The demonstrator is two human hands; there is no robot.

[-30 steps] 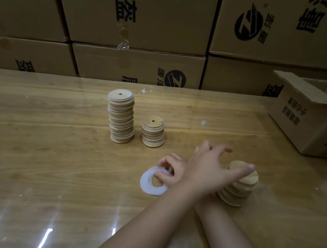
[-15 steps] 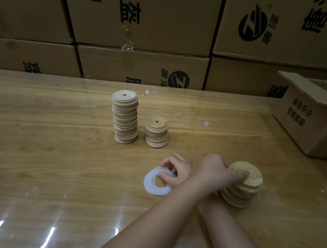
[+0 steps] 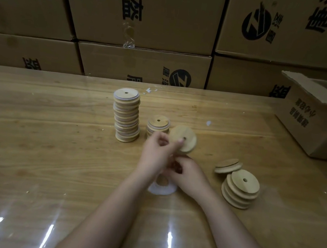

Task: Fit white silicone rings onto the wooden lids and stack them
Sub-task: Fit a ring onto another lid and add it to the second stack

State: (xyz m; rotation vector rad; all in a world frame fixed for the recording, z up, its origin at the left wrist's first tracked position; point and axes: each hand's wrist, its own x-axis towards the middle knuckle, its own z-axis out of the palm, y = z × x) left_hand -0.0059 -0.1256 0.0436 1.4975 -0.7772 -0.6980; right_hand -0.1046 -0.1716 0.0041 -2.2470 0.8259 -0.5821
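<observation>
A wall of printed cardboard boxes (image 3: 150, 20) backs a glossy wooden surface (image 3: 33, 149), with an open box (image 3: 311, 120) at its right edge. A tall stack of ringed lids (image 3: 126, 117) stands at centre, a short stack (image 3: 158, 124) just beside it on the right. Nearer the person and to the right sits a slumped pile of bare lids (image 3: 239, 188), a couple lying loose at its far side. Between the stacks and the pile, the left hand (image 3: 155, 155) pinches a single wooden lid (image 3: 190, 135), tilted above the surface, a fingertip by its centre hole. Just below, the right hand (image 3: 189, 173), fingers curled, appears to hold a blurred white ring (image 3: 161, 189), close to the surface.
</observation>
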